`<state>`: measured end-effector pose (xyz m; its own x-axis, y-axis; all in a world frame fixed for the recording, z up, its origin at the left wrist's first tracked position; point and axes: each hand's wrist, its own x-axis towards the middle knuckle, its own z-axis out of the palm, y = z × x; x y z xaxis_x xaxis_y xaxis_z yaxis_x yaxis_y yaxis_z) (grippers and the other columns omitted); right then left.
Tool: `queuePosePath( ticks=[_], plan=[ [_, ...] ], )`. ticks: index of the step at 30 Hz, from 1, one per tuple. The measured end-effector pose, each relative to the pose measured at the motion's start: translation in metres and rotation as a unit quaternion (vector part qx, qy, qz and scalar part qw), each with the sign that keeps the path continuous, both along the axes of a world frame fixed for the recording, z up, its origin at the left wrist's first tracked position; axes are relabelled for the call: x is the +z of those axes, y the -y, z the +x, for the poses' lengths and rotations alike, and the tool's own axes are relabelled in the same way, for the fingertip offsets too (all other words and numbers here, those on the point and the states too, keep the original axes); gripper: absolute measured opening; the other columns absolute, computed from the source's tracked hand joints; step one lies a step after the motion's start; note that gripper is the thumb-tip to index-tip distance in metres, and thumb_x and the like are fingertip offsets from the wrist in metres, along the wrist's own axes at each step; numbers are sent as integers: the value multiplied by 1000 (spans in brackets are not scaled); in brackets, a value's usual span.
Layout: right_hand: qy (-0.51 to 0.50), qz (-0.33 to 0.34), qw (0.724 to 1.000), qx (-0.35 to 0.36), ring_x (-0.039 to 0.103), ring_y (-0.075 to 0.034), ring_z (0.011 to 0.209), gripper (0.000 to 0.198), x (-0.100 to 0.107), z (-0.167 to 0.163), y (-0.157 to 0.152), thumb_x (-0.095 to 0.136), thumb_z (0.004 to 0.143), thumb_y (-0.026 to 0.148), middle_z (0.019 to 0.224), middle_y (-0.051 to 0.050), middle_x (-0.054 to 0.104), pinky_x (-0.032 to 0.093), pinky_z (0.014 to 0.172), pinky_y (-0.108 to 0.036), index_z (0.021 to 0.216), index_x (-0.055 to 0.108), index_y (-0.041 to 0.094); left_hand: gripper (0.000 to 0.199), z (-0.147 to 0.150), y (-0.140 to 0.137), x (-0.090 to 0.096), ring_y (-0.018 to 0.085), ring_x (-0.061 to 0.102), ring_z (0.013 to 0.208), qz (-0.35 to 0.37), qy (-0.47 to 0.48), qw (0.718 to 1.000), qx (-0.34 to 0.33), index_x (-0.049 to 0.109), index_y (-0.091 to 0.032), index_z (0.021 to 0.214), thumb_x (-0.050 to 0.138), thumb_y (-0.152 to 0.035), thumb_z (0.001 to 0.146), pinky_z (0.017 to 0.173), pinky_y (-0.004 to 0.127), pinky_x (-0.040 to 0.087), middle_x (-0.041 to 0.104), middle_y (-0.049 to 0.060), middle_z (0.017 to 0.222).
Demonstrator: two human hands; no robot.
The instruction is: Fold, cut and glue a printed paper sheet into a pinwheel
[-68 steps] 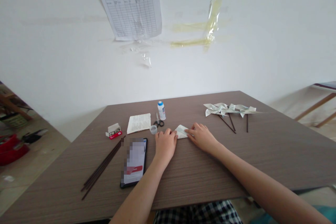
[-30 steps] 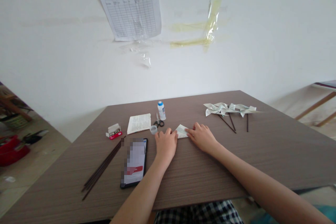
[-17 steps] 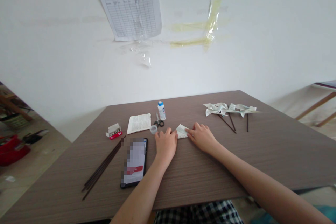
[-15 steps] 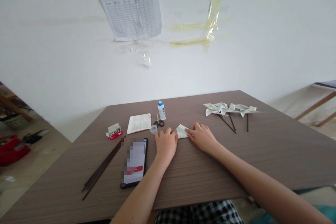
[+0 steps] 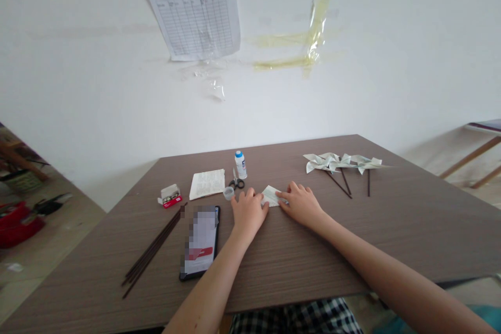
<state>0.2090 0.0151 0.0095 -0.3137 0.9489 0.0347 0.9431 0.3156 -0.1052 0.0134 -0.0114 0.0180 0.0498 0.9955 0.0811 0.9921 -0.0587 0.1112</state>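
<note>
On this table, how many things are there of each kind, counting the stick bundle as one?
Paper pinwheels: 3
Stick bundle: 1
Phone: 1
Small box: 1
Paper stack: 1
Scissors: 1
Bottle: 1
Small cup: 1
Folded paper: 1
Total: 11

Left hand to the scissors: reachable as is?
Probably yes. The scissors lie just beyond the left hand, and nothing appears to cover their handles. The small clear cup sits beside them; the hand would first have to leave the folded paper.
</note>
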Motion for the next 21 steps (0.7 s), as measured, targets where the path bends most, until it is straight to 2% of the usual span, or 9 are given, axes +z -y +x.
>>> queuePosePath(
  ticks=[7, 14, 21],
  plan=[
    [-28, -11, 999, -22, 77, -42, 148, 47, 1, -3, 1, 68, 127, 45, 161, -21, 79, 58, 123, -51, 169, 87, 36, 32, -1, 0, -1, 45, 70, 151, 21, 1, 1000, 2, 99, -34, 139, 78, -51, 122, 138, 73, 51, 82, 16, 158],
    [-43, -20, 999, -25, 76, -44, 152, 50, 0, -2, -2, 71, 126, 58, 163, -21, 77, 58, 126, -54, 169, 86, 37, 37, -1, 1, 0, 46, 68, 152, 20, 5, 1000, 1, 100, -34, 140, 78, -58, 122, 134, 70, 53, 81, 16, 160],
    [-59, -33, 997, -34, 75, -43, 153, 49, -2, -1, -7, 77, 123, 60, 163, -19, 77, 58, 126, -53, 165, 89, 38, 37, 1, 2, 6, 47, 66, 157, -1, 6, 1000, 6, 98, -33, 145, 78, -53, 122, 137, 70, 52, 80, 16, 166]
  ],
)
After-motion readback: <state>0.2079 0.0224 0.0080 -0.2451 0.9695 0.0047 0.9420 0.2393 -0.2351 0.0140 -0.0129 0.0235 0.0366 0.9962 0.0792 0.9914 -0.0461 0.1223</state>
